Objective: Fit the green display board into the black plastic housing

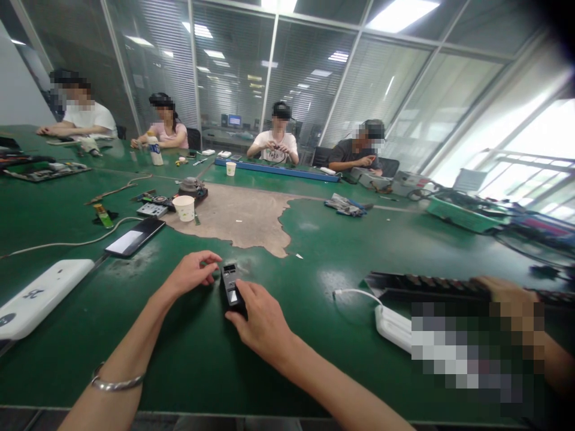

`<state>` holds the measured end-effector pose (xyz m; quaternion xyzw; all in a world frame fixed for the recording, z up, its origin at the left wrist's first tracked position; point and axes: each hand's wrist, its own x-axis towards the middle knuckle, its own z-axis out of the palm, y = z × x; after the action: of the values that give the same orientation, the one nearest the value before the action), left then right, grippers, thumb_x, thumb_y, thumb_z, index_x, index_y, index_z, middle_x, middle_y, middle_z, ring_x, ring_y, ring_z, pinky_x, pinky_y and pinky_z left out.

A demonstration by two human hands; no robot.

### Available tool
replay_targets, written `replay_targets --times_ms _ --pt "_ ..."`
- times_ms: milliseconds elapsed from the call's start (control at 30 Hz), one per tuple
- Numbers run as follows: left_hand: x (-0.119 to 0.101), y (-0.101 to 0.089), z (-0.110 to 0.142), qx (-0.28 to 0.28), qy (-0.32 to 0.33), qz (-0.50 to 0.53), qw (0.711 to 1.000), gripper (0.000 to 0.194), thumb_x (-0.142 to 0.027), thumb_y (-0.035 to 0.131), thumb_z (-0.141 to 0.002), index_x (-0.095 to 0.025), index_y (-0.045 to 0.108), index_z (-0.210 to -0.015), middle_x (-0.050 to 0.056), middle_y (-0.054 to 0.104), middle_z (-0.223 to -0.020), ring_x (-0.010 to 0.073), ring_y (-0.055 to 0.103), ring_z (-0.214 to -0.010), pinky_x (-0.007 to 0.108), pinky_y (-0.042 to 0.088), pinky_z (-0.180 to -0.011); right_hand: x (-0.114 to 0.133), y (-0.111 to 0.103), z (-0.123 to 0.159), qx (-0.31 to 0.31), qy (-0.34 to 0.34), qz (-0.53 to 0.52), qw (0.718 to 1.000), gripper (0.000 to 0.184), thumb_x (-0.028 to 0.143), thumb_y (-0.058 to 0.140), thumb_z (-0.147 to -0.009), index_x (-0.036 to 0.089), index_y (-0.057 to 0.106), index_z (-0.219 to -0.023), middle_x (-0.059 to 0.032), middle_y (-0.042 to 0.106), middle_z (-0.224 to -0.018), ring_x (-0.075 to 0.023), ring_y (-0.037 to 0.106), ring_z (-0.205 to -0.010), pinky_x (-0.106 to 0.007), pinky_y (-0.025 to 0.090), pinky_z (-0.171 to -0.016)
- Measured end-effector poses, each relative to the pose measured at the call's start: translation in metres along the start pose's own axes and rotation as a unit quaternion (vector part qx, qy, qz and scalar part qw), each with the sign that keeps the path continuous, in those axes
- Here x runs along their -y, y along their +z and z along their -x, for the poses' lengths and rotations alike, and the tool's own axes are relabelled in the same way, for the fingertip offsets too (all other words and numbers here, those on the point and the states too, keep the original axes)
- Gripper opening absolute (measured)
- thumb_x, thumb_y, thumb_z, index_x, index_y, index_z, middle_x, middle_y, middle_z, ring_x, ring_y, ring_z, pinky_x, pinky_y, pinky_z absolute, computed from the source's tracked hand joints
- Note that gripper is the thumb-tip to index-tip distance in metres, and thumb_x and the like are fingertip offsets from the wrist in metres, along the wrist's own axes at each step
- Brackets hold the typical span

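Observation:
A small black device (230,284) with a little pale window lies on the green table (314,251) right in front of me. My right hand (260,320) rests over its near end, fingers curled round it. My left hand (192,272) sits just to the left of the device, fingers bent in a loose pinch near its far end; I cannot see anything between them. A silver bangle (115,383) is on my left wrist.
A phone (135,236) on a cable and a white box (38,296) lie at left. Paper cups (184,208), tools and a worn bare patch (238,218) are ahead. At right, a white power adapter (393,323), a dark strip (431,286) and a co-worker's hand (507,293). Several people sit opposite.

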<state>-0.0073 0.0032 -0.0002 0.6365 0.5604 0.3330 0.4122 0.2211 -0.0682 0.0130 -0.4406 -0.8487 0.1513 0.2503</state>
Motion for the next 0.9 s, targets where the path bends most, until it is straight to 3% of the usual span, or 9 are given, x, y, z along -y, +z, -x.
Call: replay_targets --times_ms 67,200,400,567,733,900 --pt "0.002 0.001 -0.001 0.007 -0.006 0.004 1.0 0.035 -0.035 0.057 -0.082 -0.014 0.06 -0.11 0.008 0.07 -0.093 0.0159 0.068 -0.062 0.027 0.056 -0.055 0.004 0.0 -0.005 0.003 0.01 0.013 1.0 0.057 0.036 0.071 -0.081 0.019 0.047 -0.13 -0.0103 0.063 -0.112 -0.0265 0.059 -0.103 -0.038 0.048 -0.089" --pt "0.0 0.002 0.0 0.038 0.003 0.012 0.999 0.035 -0.036 0.057 -0.083 -0.014 0.06 -0.111 0.007 0.07 -0.09 0.0164 0.068 -0.064 0.027 0.056 -0.056 0.008 0.002 -0.01 -0.001 0.044 0.021 0.999 0.08 0.057 0.063 -0.081 0.015 0.032 -0.142 -0.0141 0.064 -0.109 -0.03 0.063 -0.099 -0.041 0.049 -0.085" --pt "-0.002 0.003 0.001 0.065 0.003 0.031 0.997 0.037 -0.027 0.053 -0.081 -0.016 0.058 -0.116 0.008 0.069 -0.101 0.017 0.07 -0.066 0.028 0.056 -0.057 0.014 0.006 -0.018 0.003 0.069 0.055 0.996 0.071 0.041 0.051 -0.089 0.012 0.022 -0.147 -0.0151 0.067 -0.104 -0.0287 0.067 -0.089 -0.038 0.051 -0.078" --pt "0.001 0.003 0.0 0.069 -0.001 0.054 0.996 0.045 -0.017 0.047 -0.074 -0.016 0.058 -0.117 0.008 0.068 -0.107 0.0168 0.071 -0.068 0.03 0.058 -0.061 0.017 -0.018 -0.025 -0.045 0.062 0.05 0.996 0.067 0.038 0.049 -0.089 0.012 0.024 -0.146 -0.0138 0.067 -0.107 -0.0273 0.067 -0.09 -0.035 0.05 -0.079" --pt "-0.001 0.004 0.002 0.065 -0.007 0.043 0.997 0.043 -0.02 0.049 -0.076 -0.015 0.058 -0.117 0.01 0.068 -0.106 0.0173 0.071 -0.068 0.03 0.058 -0.059 -0.002 -0.044 -0.026 -0.095 0.078 0.068 0.99 0.064 0.036 0.047 -0.09 0.012 0.026 -0.146 -0.0139 0.068 -0.107 -0.0281 0.067 -0.091 -0.036 0.049 -0.079" --pt "-0.008 0.005 0.003 0.097 -0.035 0.051 0.993 0.042 -0.025 0.05 -0.08 -0.013 0.058 -0.119 0.008 0.071 -0.088 0.017 0.07 -0.067 0.027 0.057 -0.06 -0.028 -0.035 -0.016 -0.063 0.111 0.084 0.988 0.064 0.035 0.049 -0.089 0.01 0.029 -0.145 -0.0145 0.069 -0.103 -0.0281 0.067 -0.086 -0.036 0.048 -0.075"
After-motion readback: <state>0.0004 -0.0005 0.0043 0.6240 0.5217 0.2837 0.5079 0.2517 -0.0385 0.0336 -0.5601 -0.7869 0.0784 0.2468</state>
